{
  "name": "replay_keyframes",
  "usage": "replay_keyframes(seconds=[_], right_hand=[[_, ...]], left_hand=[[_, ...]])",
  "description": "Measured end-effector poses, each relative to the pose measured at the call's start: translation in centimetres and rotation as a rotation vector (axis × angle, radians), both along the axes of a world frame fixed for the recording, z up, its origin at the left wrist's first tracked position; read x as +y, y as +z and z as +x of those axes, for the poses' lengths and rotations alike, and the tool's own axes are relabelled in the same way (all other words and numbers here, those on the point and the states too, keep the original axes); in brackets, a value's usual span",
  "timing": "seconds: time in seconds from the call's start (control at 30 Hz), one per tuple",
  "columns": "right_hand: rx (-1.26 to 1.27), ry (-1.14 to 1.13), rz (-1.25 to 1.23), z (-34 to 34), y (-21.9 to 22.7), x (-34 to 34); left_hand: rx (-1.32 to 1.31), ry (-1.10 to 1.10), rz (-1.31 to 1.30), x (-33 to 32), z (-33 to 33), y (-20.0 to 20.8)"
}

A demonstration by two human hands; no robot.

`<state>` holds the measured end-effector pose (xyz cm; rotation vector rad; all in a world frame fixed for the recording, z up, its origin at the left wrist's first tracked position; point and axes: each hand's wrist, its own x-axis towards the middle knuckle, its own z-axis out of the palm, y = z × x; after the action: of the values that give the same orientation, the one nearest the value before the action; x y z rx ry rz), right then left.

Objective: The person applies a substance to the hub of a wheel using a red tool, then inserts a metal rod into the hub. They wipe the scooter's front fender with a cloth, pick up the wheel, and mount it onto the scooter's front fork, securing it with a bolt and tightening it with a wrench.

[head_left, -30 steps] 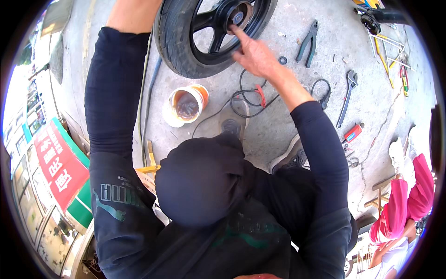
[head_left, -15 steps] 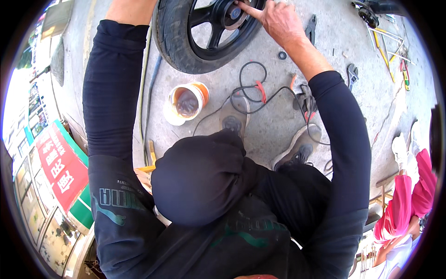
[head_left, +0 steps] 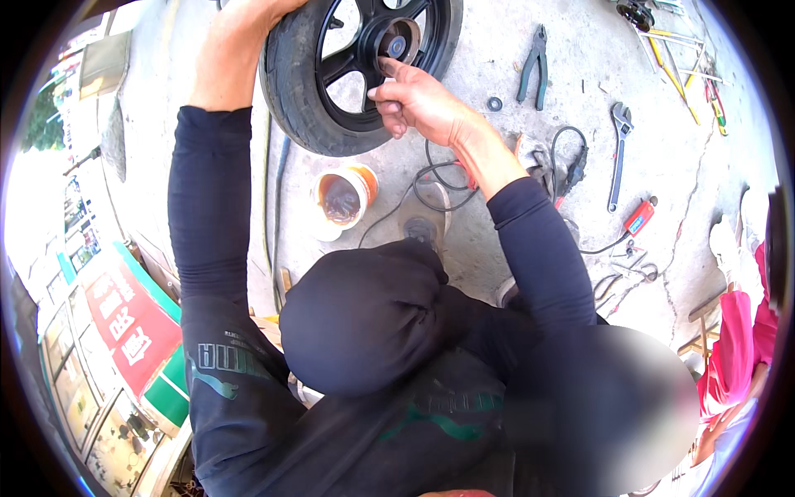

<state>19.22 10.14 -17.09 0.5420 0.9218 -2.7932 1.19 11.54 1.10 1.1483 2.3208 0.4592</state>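
Note:
A black motorcycle wheel with a worn tire (head_left: 290, 91) stands tilted at the top of the head view. My left hand (head_left: 277, 7) rests against the tire's upper left side; the picture's edge cuts off its fingers. My right hand (head_left: 418, 103) is at the hub (head_left: 397, 45), index finger stretched into the ring-shaped recess around the bearing. The thumb and other fingers are apart and partly bent, and nothing shows in them. Below the wheel sits a white and orange bucket (head_left: 370, 184) containing brown paste (head_left: 341, 201).
On the concrete lie pliers (head_left: 534, 68), a small black ring (head_left: 494, 103), an adjustable wrench (head_left: 618, 157), a red-handled tool with a cord (head_left: 639, 217) and a looped black cable (head_left: 426, 195). A person in pink trousers (head_left: 733, 348) is at the right. A blurred dark patch covers the lower right.
The wheel sits lower and further left in the view, showing more of its hub. My right hand has come down and left, its index finger still at the hub. A blurred patch has appeared lower right.

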Motion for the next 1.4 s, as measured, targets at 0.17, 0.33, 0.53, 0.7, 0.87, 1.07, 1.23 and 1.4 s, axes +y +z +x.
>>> replay_keyframes(seconds=[0.17, 0.33, 0.53, 0.7, 0.87, 1.07, 1.23, 1.4], right_hand=[[0.233, -0.390, -0.801, -1.4, 1.0, 1.0], [0.234, -0.322, -0.738, -1.5, -0.3, -1.1], [0.112, 0.126, 1.408, 1.8, -4.4, 0.7], [-0.031, 0.380, 2.554, -0.4, -1.9, 7.1], [0.078, 0.237, 2.949, -0.3, -2.7, 8.4], [-0.030, 0.185, 1.491, 2.2, -4.6, 1.4], [-0.165, -0.050, 0.301, 6.1, -1.9, 3.2], [-0.645, -0.708, 0.111, 10.9, -5.0, 2.7]], left_hand=[[0.029, 0.023, 0.057, -0.8, 1.1, 0.1], [0.076, 0.016, 0.044, -0.5, 1.7, 0.1], [-0.056, 0.071, 0.075, -1.0, 0.7, -0.5], [-0.043, 0.053, 0.041, -0.8, 1.1, 0.1], [-0.007, 0.045, 0.055, -0.4, 2.2, 0.8], [0.010, 0.003, 0.021, 0.4, 2.2, 0.1], [-0.132, 0.087, 0.085, 0.2, 3.0, 1.6], [-0.441, 0.156, 0.109, -8.3, 0.0, -0.6]])
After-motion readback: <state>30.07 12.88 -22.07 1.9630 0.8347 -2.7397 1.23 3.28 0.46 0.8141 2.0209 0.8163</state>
